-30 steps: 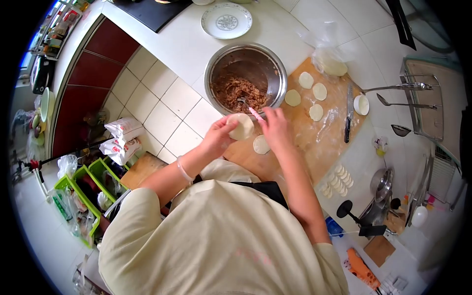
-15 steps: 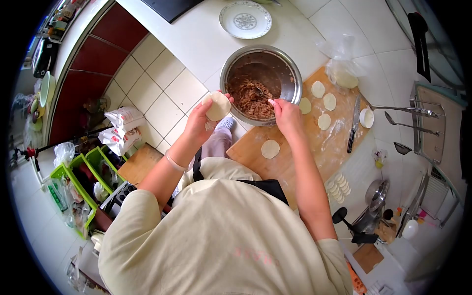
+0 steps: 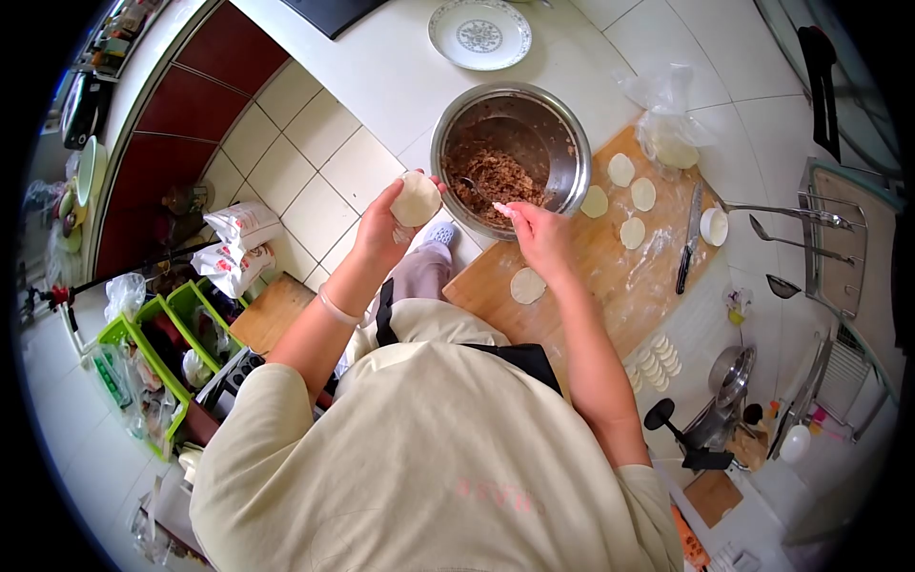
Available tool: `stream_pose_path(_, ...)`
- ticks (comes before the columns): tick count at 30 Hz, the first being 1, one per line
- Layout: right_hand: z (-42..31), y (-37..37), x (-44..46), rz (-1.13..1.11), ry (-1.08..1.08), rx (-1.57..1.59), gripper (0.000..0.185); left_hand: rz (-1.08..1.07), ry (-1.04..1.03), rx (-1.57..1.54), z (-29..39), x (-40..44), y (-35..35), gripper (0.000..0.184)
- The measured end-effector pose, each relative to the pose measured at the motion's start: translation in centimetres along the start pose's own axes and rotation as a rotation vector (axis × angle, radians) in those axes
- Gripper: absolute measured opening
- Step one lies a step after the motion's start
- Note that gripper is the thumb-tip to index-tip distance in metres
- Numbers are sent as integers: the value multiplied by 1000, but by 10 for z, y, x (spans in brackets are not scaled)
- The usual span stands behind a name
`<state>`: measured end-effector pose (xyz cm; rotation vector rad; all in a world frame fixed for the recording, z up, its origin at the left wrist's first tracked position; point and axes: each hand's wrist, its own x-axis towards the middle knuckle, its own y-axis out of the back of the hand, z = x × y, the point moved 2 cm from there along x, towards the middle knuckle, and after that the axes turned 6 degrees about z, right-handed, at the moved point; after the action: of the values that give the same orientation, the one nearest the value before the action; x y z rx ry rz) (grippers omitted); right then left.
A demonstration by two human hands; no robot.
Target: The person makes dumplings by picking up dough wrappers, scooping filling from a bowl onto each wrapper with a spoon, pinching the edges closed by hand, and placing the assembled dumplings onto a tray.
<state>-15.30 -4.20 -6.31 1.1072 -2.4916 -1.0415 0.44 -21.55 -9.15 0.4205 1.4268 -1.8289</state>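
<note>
My left hand (image 3: 383, 227) is closed around the edge of a round, pale dumpling wrapper (image 3: 416, 199), holding it beside the metal bowl (image 3: 570, 191). Brown minced filling (image 3: 503, 179) lies in the bowl. Gripped in my right hand (image 3: 545, 238) is a spoon with a pink handle (image 3: 502, 209); its metal end reaches into the filling near the bowl's left side, and its tip is partly hidden. Below my right hand, one flat wrapper (image 3: 527, 285) rests on the wooden board (image 3: 572, 276). Several more wrappers (image 3: 633, 233) lie farther right on it.
A knife (image 3: 688, 243) and a small white bowl (image 3: 714, 227) are at the board's right side. Rows of folded dumplings (image 3: 656, 363) sit near my right forearm. A patterned plate (image 3: 479, 35) stands behind the bowl, and a clear plastic bag (image 3: 667, 114) lies at the board's far corner.
My right hand has moved left and slightly down, and the spoon's end has shifted to the left side of the filling. The left hand still holds the wrapper, a little further left.
</note>
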Motion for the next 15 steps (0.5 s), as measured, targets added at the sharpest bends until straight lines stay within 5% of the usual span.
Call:
stream_pose_path(5, 33, -15, -8, 51, -41, 192, 22, -22, -6, -2, 2, 5, 8, 42)
stream_pose_path(7, 42, -15, -10, 15, -245, 603, 23, -27, -19, -2, 1, 9, 7, 43)
stream_pose_path(11, 4, 30, -23, 10, -463, 685, 23, -56, -31, -7, -8, 34, 3, 45)
stream_pose_path(15, -30, 67, -33, 113, -330, 667, 24, -68, 32, -7, -33, 53, -32, 44)
